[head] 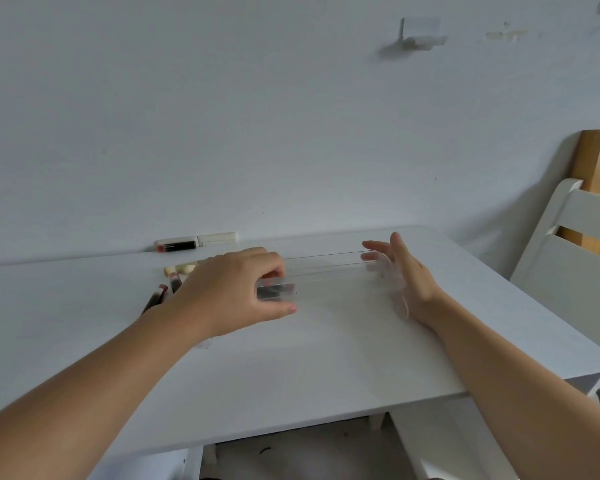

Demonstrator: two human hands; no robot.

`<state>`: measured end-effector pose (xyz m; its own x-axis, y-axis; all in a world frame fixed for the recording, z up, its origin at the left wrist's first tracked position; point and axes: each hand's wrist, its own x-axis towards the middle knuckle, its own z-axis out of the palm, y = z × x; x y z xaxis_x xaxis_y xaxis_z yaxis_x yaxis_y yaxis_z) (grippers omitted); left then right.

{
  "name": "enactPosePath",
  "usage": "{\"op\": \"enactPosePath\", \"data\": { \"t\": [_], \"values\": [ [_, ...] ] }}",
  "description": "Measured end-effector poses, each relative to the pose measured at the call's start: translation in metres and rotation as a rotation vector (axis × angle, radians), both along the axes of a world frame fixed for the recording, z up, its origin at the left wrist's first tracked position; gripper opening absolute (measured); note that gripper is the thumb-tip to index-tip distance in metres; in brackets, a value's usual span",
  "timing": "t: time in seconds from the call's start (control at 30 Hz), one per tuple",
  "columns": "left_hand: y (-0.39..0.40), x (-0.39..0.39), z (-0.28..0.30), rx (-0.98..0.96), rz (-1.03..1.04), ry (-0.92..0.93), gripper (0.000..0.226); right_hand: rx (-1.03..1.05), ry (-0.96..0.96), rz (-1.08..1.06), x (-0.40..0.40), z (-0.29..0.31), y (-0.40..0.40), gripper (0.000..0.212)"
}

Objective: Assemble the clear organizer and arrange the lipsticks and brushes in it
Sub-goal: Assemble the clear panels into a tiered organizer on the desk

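- Left hand (232, 292): fingers curled, pinching a small clear piece (276, 292) between thumb and fingertips, at the left end of the organizer.
- Right hand (400, 271): fingers straight and spread, palm facing left, set against the right end of the clear organizer (326, 271). It steadies that end; no curled grip is visible.
- Clear organizer: lies on the white counter (291, 358) between the two hands. Only faint edge lines show, so its exact shape and compartments cannot be told.
- Lipsticks and brushes (167, 289): a cluster of dark and pale items lies on the counter just behind the left hand, partly hidden by it. None appears inside the organizer.
- One further tube (175, 244) and a white block (217, 239) lie at the wall, well apart from the hands.
- Progress, as a judgement: assembly is in hand, likely a piece being fitted. Arranging the lipsticks and brushes is not yet begun.
- White chair (575, 258): stands at the right of the counter.
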<state>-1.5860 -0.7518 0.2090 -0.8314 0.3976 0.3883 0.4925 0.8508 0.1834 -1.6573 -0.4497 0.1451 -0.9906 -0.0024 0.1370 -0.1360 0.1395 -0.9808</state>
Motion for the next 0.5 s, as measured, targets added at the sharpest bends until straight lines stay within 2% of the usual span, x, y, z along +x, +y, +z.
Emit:
{"op": "enactPosePath", "data": {
  "t": [0.2, 0.5],
  "values": [
    [0.013, -0.001, -0.021, 0.013, -0.051, 0.095, 0.035, -0.003, 0.002, 0.027, -0.002, 0.001, 0.001, 0.075],
    [0.015, -0.003, -0.038, 0.047, -0.022, 0.143, 0.045, -0.012, 0.017, 0.038, -0.002, 0.0, 0.001, 0.066]
  ]
}}
